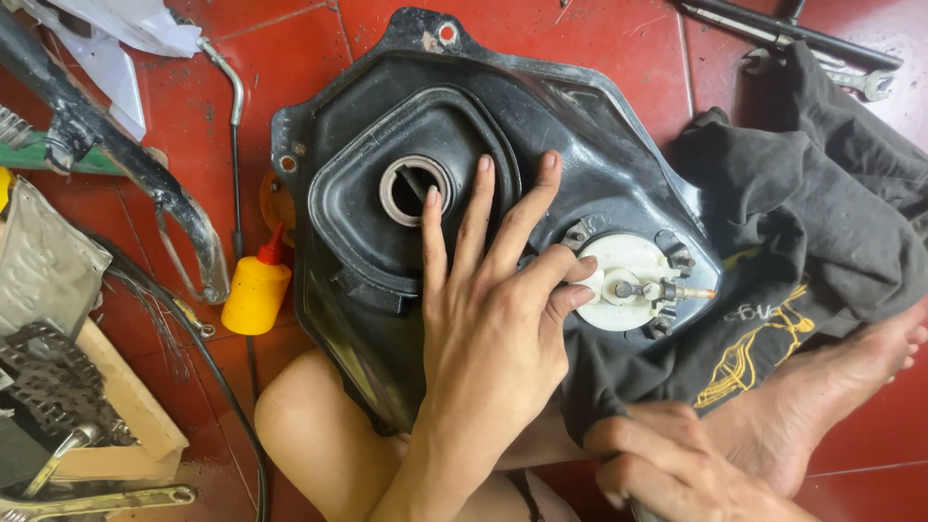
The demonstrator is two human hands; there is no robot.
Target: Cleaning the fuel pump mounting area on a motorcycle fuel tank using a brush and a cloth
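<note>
Red floor tiles [619,39] lie under everything we see, scuffed and crowded with parts. On them, tipped against our bare knee [300,416], sits a black fuel tank [541,106], its round filler hole [414,189] ringed in bare metal and set in a raised black collar. Our left hand [488,329] lies flat on the tank with the fingers spread: three fingers reach up beside the filler hole, while the thumb and the nearest finger touch the edge of a white round plate [628,266] fixed on the tank's right side. That plate carries a small metal fitting [662,290] with a thin tube pointing right, and bolts sit around its rim. Our right hand [667,464] is low in the view, curled shut around something that we cannot make out, next to a dark grey shirt [822,213] with a yellow print, which is draped over the tank's right edge and runs out across the floor. A bare foot [851,377] rests on the tiles just below the shirt. Left of the tank stands a yellow squeeze bottle [255,290] with a red nozzle, close to a thin cable [235,174] and a bent black metal bracket [145,164]. Farther left we see a wooden box [126,406] with metal pieces, and an adjustable wrench [97,503] lies at the bottom left. A spanner [851,79] lies at the top right, near a black bar [773,29].
</note>
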